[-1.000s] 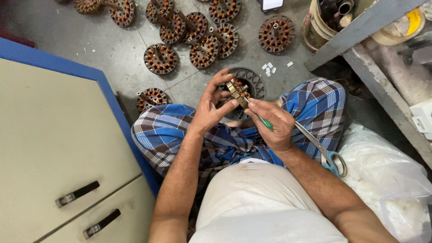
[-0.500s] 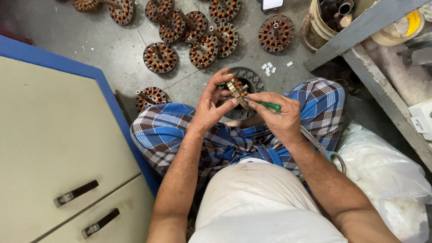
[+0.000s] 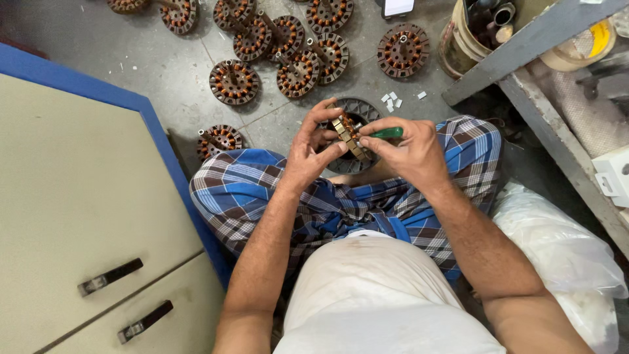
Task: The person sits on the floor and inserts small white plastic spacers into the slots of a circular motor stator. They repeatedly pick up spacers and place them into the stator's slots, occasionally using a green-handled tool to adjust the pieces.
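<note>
Left hand: our left hand (image 3: 313,152) is closed around the small round motor stator with copper windings and brassy slots (image 3: 348,134), thumb and fingers pinching its near edge and tilting it on its side.
Right hand: our right hand (image 3: 411,149) is closed on a green-handled tool (image 3: 388,132), fingertips meeting the stator's far edge; the tool's tip is hidden, so we cannot tell what it touches.
Stator held: it sits between both hands, above our knees, at the centre of the view.
Dark ring: a dark round metal casing with slots (image 3: 360,111) lies on the floor just behind the hands, partly covered by them.
Floor at 12 o'clock: a cluster of round rust-brown stators with copper coils (image 3: 300,74) lies on the grey concrete floor (image 3: 157,72), some touching each other.
Floor at 10 o'clock: one more coil-wound stator (image 3: 219,139) lies alone, just beside our left knee.
White bits: small white scraps (image 3: 392,101) lie near the dark casing at 1 o'clock.
At 9 o'clock: a cream cabinet with blue edge and black drawer handles (image 3: 78,210).
At 2 o'clock: a grey metal shelf frame (image 3: 524,46) with a beige bucket of parts (image 3: 468,39) beside it.
At 4 o'clock: a white plastic bag (image 3: 563,249) lies against our right leg.
Clothing: blue checked cloth (image 3: 249,196) covers our folded legs.
</note>
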